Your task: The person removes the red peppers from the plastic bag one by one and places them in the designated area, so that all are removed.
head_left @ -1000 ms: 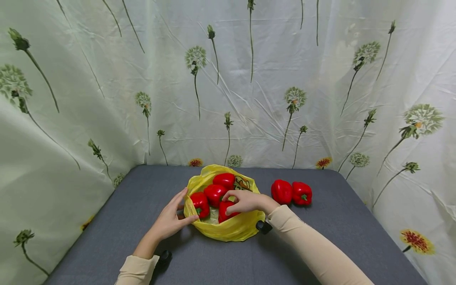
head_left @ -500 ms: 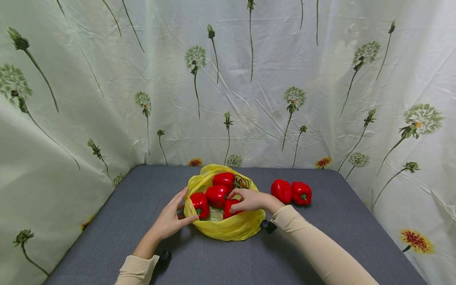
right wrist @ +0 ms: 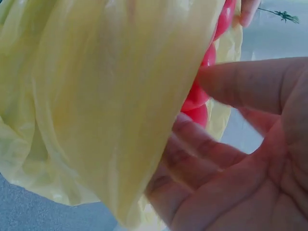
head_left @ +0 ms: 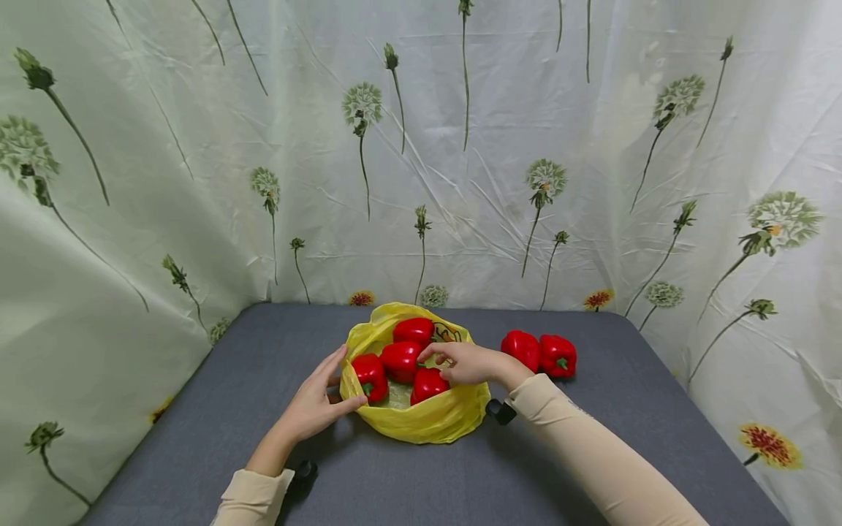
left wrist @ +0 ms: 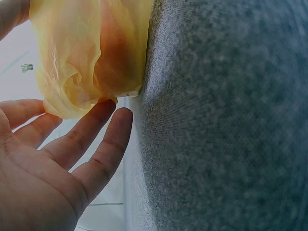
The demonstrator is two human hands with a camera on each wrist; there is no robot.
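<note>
A yellow plastic bag [head_left: 424, 426] stands on the table with its mouth spread wide. Several red bell peppers lie inside, among them a front right pepper [head_left: 428, 386], a middle pepper [head_left: 398, 362] and a left pepper [head_left: 369, 376]. My right hand [head_left: 465, 363] reaches over the bag's right rim, just beside the front right pepper. In the right wrist view its thumb [right wrist: 240, 84] stands apart from the fingers, whose tips are hidden behind the plastic. My left hand [head_left: 317, 404] rests against the bag's left side with fingers spread; in the left wrist view fingertips [left wrist: 107, 107] touch the plastic.
Two more red bell peppers, a nearer-left one [head_left: 521, 349] and a right one [head_left: 558, 356], sit side by side on the grey table [head_left: 408, 482], right of the bag. A flower-print curtain [head_left: 460, 183] hangs behind and along the sides.
My right hand has set the front right pepper slightly further right in the bag, let go of it and drawn back toward the right rim. The left hand has stayed put.
</note>
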